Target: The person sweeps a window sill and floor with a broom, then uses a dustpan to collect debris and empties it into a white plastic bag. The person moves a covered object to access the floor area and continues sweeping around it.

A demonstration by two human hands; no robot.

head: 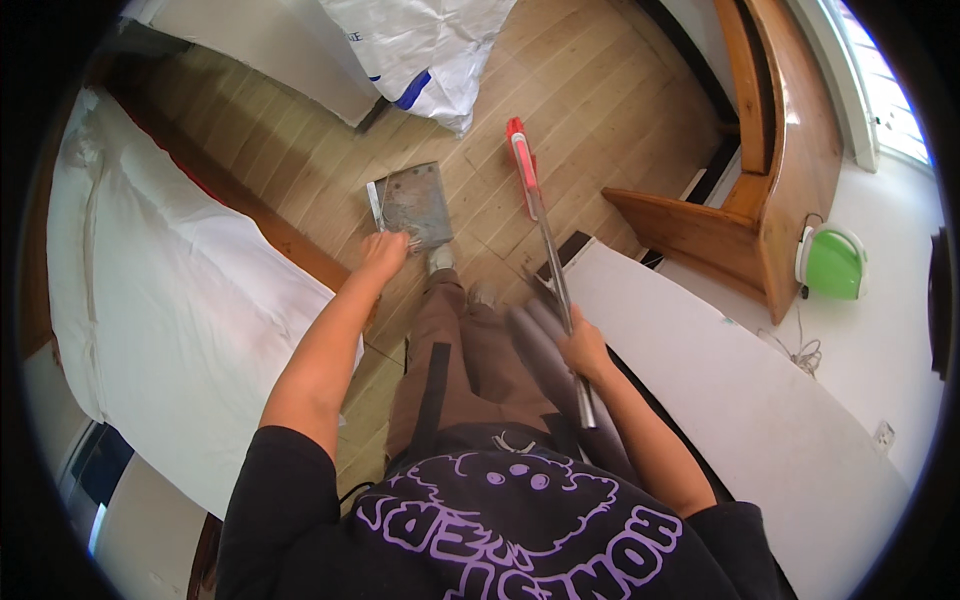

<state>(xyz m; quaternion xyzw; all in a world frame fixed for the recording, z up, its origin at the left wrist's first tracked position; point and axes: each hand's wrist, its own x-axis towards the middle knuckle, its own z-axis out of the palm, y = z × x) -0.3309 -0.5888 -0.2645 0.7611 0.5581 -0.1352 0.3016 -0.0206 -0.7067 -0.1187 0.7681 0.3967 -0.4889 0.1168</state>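
Note:
My left hand grips the handle side of a metal dustpan, its grey pan stained and scuffed, with what looks like hair or dust near the hand. My right hand is closed around the metal pole of a long-handled broom or mop. Its red head points away from me over the wood-plank floor; which kind of head it is, I cannot tell. The pole's near end reaches back past my right wrist.
A bed or couch with a white cover stands at left. On the right are a white-topped surface, a wooden furniture piece and a green-and-white kettle-like appliance with a loose cord. A white woven sack lies ahead, beside a pale panel.

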